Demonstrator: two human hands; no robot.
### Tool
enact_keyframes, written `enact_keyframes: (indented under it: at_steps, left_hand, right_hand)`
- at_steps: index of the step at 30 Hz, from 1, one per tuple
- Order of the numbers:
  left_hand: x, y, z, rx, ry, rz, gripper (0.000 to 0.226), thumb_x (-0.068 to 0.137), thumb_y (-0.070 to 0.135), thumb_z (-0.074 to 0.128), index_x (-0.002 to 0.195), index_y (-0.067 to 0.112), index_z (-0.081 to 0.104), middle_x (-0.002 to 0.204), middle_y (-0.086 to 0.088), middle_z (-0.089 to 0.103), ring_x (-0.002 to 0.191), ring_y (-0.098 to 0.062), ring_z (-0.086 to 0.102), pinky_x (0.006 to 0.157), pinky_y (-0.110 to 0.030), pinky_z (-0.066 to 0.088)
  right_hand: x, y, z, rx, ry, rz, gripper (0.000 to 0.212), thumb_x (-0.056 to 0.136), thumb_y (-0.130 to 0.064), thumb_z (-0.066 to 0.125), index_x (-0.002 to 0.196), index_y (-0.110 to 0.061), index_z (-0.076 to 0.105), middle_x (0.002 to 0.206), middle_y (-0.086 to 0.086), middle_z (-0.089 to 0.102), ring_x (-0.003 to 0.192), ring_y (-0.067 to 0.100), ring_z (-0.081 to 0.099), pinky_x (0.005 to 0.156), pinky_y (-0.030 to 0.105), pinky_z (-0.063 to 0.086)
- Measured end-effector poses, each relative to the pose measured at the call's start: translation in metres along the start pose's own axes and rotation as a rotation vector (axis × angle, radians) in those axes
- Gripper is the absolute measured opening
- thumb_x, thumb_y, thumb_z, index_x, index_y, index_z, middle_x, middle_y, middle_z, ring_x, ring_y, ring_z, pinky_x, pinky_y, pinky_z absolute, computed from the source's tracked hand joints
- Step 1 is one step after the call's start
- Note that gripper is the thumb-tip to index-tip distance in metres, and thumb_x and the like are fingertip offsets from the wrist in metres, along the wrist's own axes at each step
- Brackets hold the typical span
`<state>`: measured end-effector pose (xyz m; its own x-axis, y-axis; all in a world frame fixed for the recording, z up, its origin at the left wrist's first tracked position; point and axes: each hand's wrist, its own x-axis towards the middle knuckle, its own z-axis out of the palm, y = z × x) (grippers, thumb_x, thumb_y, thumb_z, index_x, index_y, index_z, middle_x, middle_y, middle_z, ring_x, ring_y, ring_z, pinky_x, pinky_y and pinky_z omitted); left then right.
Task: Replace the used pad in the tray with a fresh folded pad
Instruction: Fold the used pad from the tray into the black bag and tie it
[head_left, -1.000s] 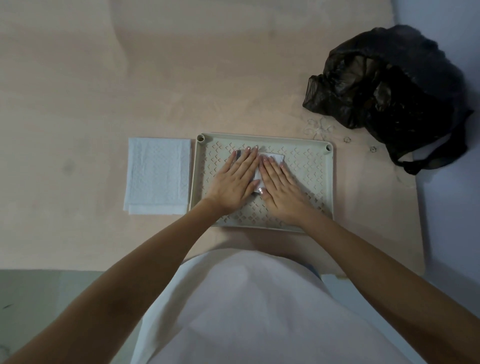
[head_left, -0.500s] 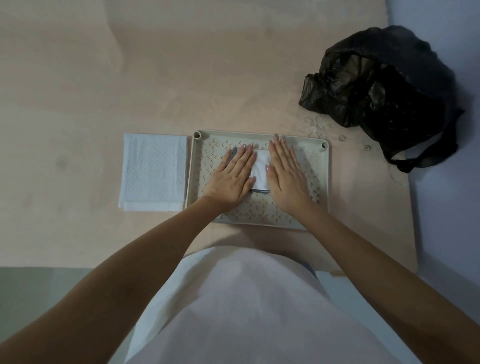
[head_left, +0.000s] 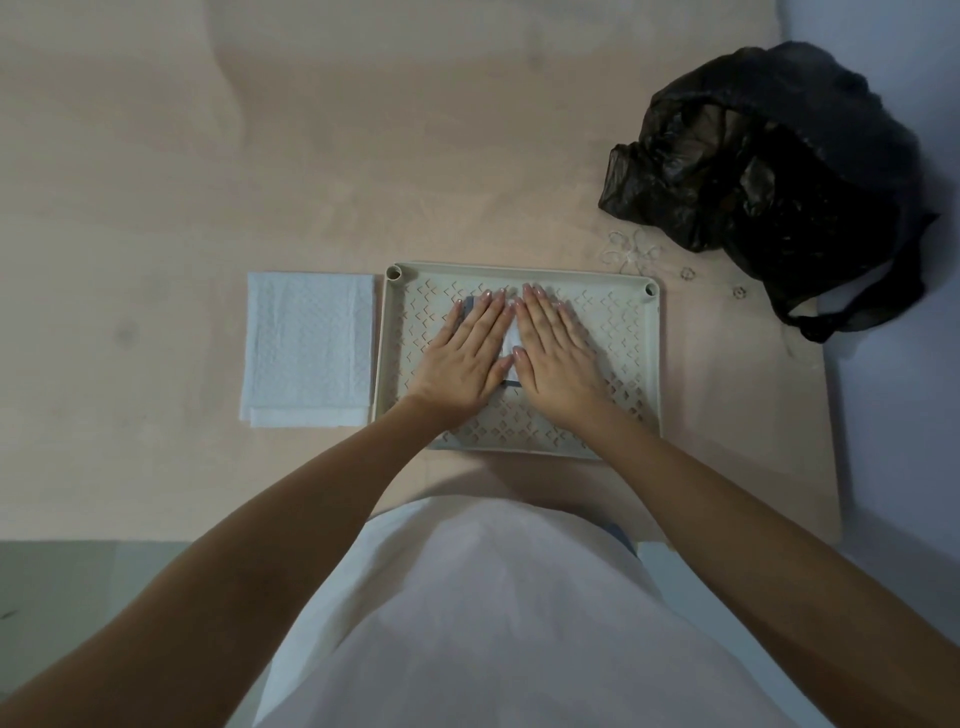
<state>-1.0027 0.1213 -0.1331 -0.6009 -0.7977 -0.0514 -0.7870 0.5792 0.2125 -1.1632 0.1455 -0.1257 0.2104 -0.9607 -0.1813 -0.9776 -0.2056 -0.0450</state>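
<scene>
While a folded pad (head_left: 309, 349) lies on the table just left of the tray (head_left: 524, 272), I press my left hand (head_left: 464, 355) and right hand (head_left: 559, 353), fingers flat and straight, on a small white pad (head_left: 511, 340) inside it, black bag (head_left: 774, 171) far right.

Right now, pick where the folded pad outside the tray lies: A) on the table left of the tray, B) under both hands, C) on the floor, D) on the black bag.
A: the folded pad lies flat on the table, just left of the tray, while both hands press inside the tray.
</scene>
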Motion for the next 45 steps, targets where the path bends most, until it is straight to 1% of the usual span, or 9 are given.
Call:
enact_keyframes:
  at_steps: [10,14,17,20,22,25,32,39,45]
  left_hand:
    - [-0.001,0.001,-0.004,-0.005,-0.023,0.006,0.060,0.100,0.037,0.013,0.147,0.002,0.027,0.154,-0.014,0.027,0.144,-0.024,0.022,0.117,-0.044,0.017]
    - [-0.001,0.003,-0.008,0.004,-0.016,0.005,0.060,0.099,0.037,0.016,0.144,0.001,0.033,0.151,-0.016,0.032,0.142,-0.026,0.026,0.115,-0.045,0.018]
    - [-0.004,0.007,-0.014,-0.073,0.057,-0.012,0.059,0.098,0.039,0.023,0.141,0.004,0.043,0.150,-0.017,0.035,0.141,-0.030,0.029,0.115,-0.046,0.022]
    - [-0.007,0.011,-0.025,-0.227,0.131,-0.174,0.050,0.097,0.035,0.034,0.132,0.004,0.051,0.144,-0.019,0.041,0.132,-0.034,0.041,0.106,-0.044,0.036]
    - [-0.006,0.013,-0.031,-0.357,0.162,-0.342,0.042,0.094,0.027,0.048,0.127,0.000,0.050,0.137,-0.021,0.042,0.118,-0.037,0.050,0.091,-0.043,0.046]
    - [-0.003,0.013,-0.038,-0.516,0.138,-0.544,0.037,0.090,0.018,0.056,0.121,-0.001,0.048,0.124,-0.019,0.043,0.097,-0.035,0.055,0.070,-0.035,0.044]
    - [0.004,0.008,-0.047,-0.831,-0.069,-0.802,0.045,0.087,0.024,0.063,0.121,0.003,0.043,0.117,-0.012,0.053,0.094,-0.024,0.056,0.073,-0.035,0.049]
    - [0.009,0.005,-0.061,-1.167,-0.196,-0.940,0.038,0.083,0.017,0.071,0.113,-0.001,0.058,0.099,-0.012,0.059,0.084,-0.023,0.056,0.055,-0.024,0.048]
    - [-0.002,-0.002,-0.064,-1.384,-0.148,-0.907,0.047,0.073,0.010,0.079,0.113,0.000,0.055,0.115,-0.017,0.062,0.103,-0.031,0.062,0.089,-0.045,0.053]
  right_hand:
    - [0.001,0.002,-0.007,0.028,-0.075,-0.025,0.062,0.094,-0.040,-0.005,0.146,-0.005,-0.002,0.158,0.011,-0.002,0.145,0.018,-0.006,0.118,0.040,0.001]
    - [0.000,0.006,-0.026,0.311,-0.099,-0.034,0.073,0.087,-0.048,-0.006,0.150,-0.011,0.004,0.159,0.004,-0.002,0.143,0.008,-0.011,0.119,0.033,-0.005]
    - [-0.004,0.006,-0.031,0.577,0.082,0.098,0.065,0.094,-0.046,0.012,0.146,-0.012,0.030,0.156,0.003,0.023,0.144,0.012,0.015,0.119,0.033,0.011]
    - [-0.004,0.007,-0.036,0.644,0.297,0.352,0.038,0.093,-0.031,0.045,0.118,-0.006,0.057,0.125,0.009,0.056,0.114,0.022,0.052,0.097,0.038,0.045]
    - [-0.001,0.008,-0.041,0.719,0.242,0.516,0.026,0.090,-0.027,0.057,0.106,-0.007,0.057,0.107,0.006,0.060,0.094,0.020,0.058,0.080,0.035,0.049]
    - [-0.001,0.008,-0.046,0.800,0.067,0.607,0.026,0.086,-0.031,0.062,0.099,-0.009,0.056,0.095,0.004,0.063,0.085,0.020,0.061,0.076,0.038,0.050]
    - [0.001,0.007,-0.047,0.910,-0.140,0.713,0.035,0.080,-0.036,0.070,0.100,-0.013,0.053,0.093,0.000,0.060,0.089,0.020,0.060,0.084,0.040,0.051]
    - [-0.005,0.006,-0.059,1.354,-0.177,0.836,0.037,0.077,-0.010,0.074,0.110,0.000,0.061,0.106,0.013,0.065,0.089,0.023,0.062,0.063,0.028,0.054]
    - [-0.019,0.005,-0.059,1.588,-0.154,0.847,0.027,0.079,-0.009,0.072,0.104,-0.007,0.061,0.110,0.014,0.066,0.094,0.024,0.063,0.080,0.041,0.055]
